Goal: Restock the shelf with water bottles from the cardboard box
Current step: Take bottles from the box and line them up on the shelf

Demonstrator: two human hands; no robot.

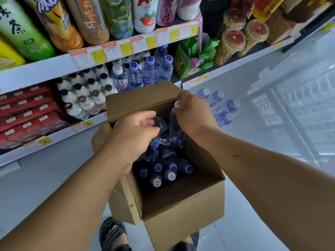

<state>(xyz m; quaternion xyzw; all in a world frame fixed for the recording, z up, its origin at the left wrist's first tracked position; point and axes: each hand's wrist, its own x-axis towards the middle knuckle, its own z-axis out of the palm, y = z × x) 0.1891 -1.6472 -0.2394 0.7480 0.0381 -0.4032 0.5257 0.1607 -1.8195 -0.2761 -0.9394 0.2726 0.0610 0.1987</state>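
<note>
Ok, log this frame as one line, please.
step: picking from cardboard box | left hand: grips water bottle | right hand: grips white-capped bottle | box: open, more bottles inside

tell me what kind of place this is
Likely a small grocery or convenience store: shelves edged with price tags, rows of bottled drinks, and an open box of water bottles.

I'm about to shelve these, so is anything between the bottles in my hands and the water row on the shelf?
Yes. The box's raised far flap stands between the shelved water row and the bottles your left hand and right hand grip. You'd likely lift over it. That row's front looks full.
</note>
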